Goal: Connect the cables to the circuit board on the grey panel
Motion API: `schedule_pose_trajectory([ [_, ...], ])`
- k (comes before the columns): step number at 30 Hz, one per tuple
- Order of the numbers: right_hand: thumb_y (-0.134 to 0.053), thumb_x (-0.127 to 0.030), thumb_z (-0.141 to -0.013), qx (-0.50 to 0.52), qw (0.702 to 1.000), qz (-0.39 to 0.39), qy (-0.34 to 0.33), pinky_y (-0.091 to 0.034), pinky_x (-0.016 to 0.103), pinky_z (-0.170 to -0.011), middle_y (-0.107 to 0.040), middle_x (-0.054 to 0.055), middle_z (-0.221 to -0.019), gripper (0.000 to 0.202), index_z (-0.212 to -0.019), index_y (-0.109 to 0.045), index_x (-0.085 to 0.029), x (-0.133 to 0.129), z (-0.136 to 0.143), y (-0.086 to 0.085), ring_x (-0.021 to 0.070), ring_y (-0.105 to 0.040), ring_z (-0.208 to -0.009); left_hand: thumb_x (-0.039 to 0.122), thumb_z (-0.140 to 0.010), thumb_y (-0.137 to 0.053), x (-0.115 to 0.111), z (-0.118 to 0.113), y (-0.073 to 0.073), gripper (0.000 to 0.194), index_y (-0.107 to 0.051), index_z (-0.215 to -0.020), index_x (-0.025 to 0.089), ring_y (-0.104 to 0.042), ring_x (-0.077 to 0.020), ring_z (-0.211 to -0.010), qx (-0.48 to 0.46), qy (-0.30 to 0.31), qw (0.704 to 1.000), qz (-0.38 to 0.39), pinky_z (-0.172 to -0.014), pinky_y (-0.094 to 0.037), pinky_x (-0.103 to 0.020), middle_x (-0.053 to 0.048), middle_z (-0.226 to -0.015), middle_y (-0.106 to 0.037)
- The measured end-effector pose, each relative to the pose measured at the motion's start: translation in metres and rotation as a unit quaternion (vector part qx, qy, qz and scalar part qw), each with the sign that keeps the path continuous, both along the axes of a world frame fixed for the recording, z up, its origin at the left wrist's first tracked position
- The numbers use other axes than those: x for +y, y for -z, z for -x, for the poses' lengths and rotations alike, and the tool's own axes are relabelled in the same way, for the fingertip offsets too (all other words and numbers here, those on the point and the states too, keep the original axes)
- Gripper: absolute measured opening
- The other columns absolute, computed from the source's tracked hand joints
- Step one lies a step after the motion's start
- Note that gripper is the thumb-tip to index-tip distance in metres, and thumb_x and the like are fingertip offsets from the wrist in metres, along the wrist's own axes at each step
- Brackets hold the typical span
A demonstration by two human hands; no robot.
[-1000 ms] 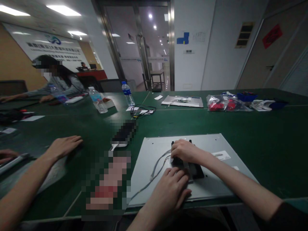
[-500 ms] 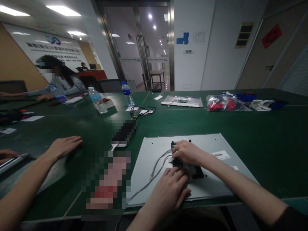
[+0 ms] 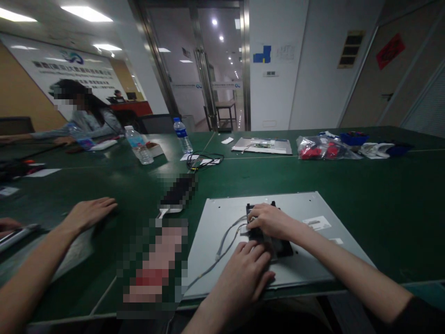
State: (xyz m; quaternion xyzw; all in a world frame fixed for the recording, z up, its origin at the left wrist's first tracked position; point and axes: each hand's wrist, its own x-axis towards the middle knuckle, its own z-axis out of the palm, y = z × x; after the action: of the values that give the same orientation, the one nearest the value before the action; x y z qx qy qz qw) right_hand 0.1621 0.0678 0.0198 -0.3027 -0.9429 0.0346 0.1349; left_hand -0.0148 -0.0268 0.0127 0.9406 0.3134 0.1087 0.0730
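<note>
Head view, near to far. Left hand (image 3: 248, 266): back uppermost, fingers bent over the near side of a black part (image 3: 285, 249), thumb apart; whether its grip closes on anything cannot be told. Pale metal panel (image 3: 217, 220): flat on the green bench (image 3: 250, 178), its near edge close to the bench's near edge, two white labels toward its right side. Black part: on the panel, mostly covered by both hands. Grey cable (image 3: 219, 250): runs from beside the black part across the panel toward its near left corner. Right hand (image 3: 269, 220): beyond the left, fingers curled narrow at the far end of the black part, fingertips hidden, so what the grip pinches cannot be told.

Pixelated pinkish item (image 3: 166, 253): left of the panel. Another person's hand (image 3: 92, 213): farther left, on the bench, a clear plastic sheet (image 3: 74, 255) beside the forearm. Pixelated dark item (image 3: 179, 191): beyond the pinkish one. Black cable (image 3: 188, 163): coiled, in front of a blue-capped bottle (image 3: 182, 137). Toward the bench's far edge: second panel (image 3: 239, 145); clear bag with red contents (image 3: 330, 149); blue tray (image 3: 353, 138). Seated person (image 3: 95, 118): at the far left.
</note>
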Motion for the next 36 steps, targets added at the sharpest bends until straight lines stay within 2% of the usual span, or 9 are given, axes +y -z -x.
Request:
schedule_pose_trajectory([
  [10, -0.059, 0.000, -0.082, 0.010, 1.000, 0.001, -0.005, -0.041, 0.032, -0.086, -0.071, 0.005, -0.110, 0.036, -0.100, -0.077, -0.025, 0.006, -0.004, 0.007, 0.0204, -0.059, -0.099, 0.033, -0.096, -0.053, -0.001, -0.001, -0.002, 0.025, -0.055, -0.119, 0.021, -0.052, -0.0276, -0.114, 0.006, -0.009, 1.000, 0.014, -0.097, -0.041, -0.044, -0.007, -0.121, -0.061],
  [16, -0.058, -0.002, -0.083, 0.021, 1.000, -0.003, -0.010, -0.042, 0.032, -0.084, -0.071, 0.005, -0.109, 0.033, -0.095, -0.077, -0.026, 0.009, -0.008, 0.009, 0.0200, -0.060, -0.096, 0.033, -0.097, -0.053, 0.000, -0.001, 0.000, 0.031, -0.052, -0.126, 0.023, -0.051, -0.0280, -0.116, 0.008, -0.008, 1.000, 0.024, -0.098, -0.041, -0.045, -0.006, -0.125, -0.060],
  [26, -0.061, 0.004, -0.076, 0.036, 0.999, -0.008, -0.003, -0.044, 0.030, -0.084, -0.072, 0.004, -0.108, 0.038, -0.097, -0.076, -0.024, 0.003, -0.011, -0.003, 0.0184, -0.063, -0.096, 0.033, -0.097, -0.053, -0.001, 0.000, -0.001, 0.029, -0.053, -0.124, 0.024, -0.051, -0.0273, -0.118, 0.013, -0.013, 0.999, 0.033, -0.100, -0.041, -0.045, -0.004, -0.127, -0.059],
  [31, -0.058, 0.004, -0.080, 0.064, 0.997, -0.020, 0.041, -0.045, 0.034, -0.088, -0.072, 0.004, -0.107, 0.040, -0.106, -0.074, -0.022, -0.009, -0.021, -0.008, 0.0201, -0.063, -0.097, 0.034, -0.096, -0.055, -0.001, 0.001, 0.000, 0.032, -0.052, -0.126, 0.023, -0.052, -0.0270, -0.118, 0.007, -0.012, 1.000, 0.022, -0.100, -0.042, -0.044, -0.005, -0.128, -0.059],
  [36, -0.055, -0.001, -0.086, 0.100, 0.990, -0.028, 0.094, -0.046, 0.038, -0.090, -0.071, 0.006, -0.109, 0.038, -0.114, -0.070, -0.022, -0.039, -0.035, -0.007, 0.0218, -0.061, -0.100, 0.035, -0.097, -0.053, -0.001, 0.001, 0.000, 0.034, -0.051, -0.128, 0.022, -0.052, -0.0279, -0.119, 0.003, -0.006, 1.000, 0.016, -0.101, -0.042, -0.046, -0.006, -0.129, -0.059],
])
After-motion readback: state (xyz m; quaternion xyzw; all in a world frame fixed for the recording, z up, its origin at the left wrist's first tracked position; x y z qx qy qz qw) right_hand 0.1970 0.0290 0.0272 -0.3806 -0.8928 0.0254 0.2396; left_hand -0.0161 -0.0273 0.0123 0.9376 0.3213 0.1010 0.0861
